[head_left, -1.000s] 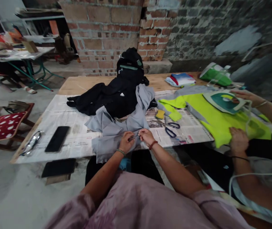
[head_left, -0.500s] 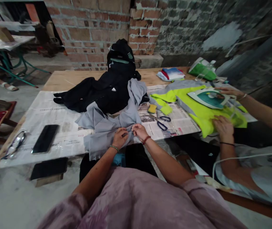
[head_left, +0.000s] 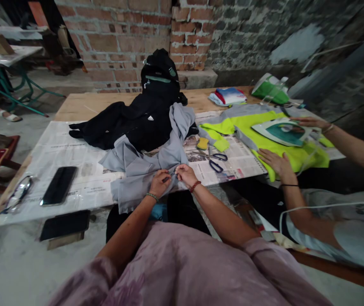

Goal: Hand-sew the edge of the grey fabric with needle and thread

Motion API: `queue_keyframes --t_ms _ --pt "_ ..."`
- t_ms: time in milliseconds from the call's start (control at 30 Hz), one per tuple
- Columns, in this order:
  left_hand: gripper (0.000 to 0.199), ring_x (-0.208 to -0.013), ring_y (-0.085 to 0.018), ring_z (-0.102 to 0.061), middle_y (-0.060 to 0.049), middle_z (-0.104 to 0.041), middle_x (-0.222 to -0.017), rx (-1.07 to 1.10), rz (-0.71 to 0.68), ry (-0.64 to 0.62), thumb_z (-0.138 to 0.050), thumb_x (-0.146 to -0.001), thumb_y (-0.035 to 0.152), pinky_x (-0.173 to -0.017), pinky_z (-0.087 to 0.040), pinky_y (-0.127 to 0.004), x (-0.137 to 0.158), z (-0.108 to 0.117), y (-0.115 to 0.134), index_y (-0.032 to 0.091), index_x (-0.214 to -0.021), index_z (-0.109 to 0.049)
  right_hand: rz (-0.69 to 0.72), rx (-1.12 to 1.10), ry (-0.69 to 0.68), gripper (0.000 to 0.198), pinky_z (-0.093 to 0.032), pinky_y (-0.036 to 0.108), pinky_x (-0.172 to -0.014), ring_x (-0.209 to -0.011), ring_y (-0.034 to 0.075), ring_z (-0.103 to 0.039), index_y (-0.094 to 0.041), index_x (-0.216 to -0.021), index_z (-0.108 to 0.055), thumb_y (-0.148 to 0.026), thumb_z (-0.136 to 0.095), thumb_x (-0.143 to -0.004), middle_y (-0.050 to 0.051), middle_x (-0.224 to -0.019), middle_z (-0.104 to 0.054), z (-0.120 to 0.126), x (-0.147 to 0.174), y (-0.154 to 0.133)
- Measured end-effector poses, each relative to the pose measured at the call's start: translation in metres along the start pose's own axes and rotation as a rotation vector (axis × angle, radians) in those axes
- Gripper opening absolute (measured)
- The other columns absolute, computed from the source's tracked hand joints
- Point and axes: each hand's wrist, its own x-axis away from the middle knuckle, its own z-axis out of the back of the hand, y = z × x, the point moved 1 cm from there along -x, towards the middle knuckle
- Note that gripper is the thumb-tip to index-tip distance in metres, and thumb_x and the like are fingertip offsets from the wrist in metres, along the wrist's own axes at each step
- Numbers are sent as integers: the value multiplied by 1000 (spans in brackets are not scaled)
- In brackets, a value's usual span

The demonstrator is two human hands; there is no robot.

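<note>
A grey cloth garment [head_left: 131, 163] lies bunched along the table's near edge, part of it draped over a black jacket [head_left: 127, 123]. My left hand [head_left: 160, 182] is closed on the cloth near its front edge, fingers pinched. Just beside it my right hand [head_left: 186, 174] is closed too, thumb and forefinger pinching the same cloth. Anything small between the fingertips is too fine to make out. Scissors [head_left: 216, 165] with dark blue handles and a yellow sponge-like piece [head_left: 202, 143] rest on the newspaper to the right.
On the right a co-worker's hand [head_left: 311, 123] holds an iron [head_left: 282, 131] on a yellow-green and grey garment [head_left: 248, 129]. Folded clothes [head_left: 228, 97] and a black backpack [head_left: 159, 76] sit farther back. A phone [head_left: 59, 185] and glasses [head_left: 18, 193] lie at left.
My hands stay pinched on the grey cloth in nearly the same place. The co-worker's near hand has slid left across the yellow-green garment and now lies flatter.
</note>
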Motion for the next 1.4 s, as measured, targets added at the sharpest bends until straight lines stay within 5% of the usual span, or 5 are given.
queue_keyframes --t_ms 367,800,1233,1400 --pt "8 -88 -16 -61 -6 -64 -93 94 -27 75 -63 -73 15 -81 -52 -32 1 -2 -9 19 -74 -70 21 85 16 7 -26 15 -31 -30 4 -40 -17 -67 -48 -21 -54 -67 -7 -48 -53 -3 0 1" --pt "9 -95 -19 -61 -8 -67 -97 141 7 -3 -60 -73 13 -88 -49 -37 1 -2 -6 17 -75 -69 28 31 60 9 -25 15 -31 -30 3 -39 -17 -69 -48 -23 -55 -65 -8 -50 -54 -4 -2 5" --pt "12 -81 -17 -60 -4 -66 -80 144 24 -91 -55 -74 10 -79 -49 -33 -1 -1 -5 17 -69 -63 -33 147 3 6 -25 15 -30 -28 4 -39 -17 -67 -49 -18 -54 -64 -7 -48 -54 -9 4 -3" --pt "11 -79 -17 -60 -5 -65 -78 163 38 -93 -55 -73 10 -77 -49 -34 -1 -1 -6 17 -67 -62 -38 49 82 7 -26 15 -31 -30 3 -39 -17 -68 -48 -14 -53 -62 -7 -48 -54 -7 -3 -6"
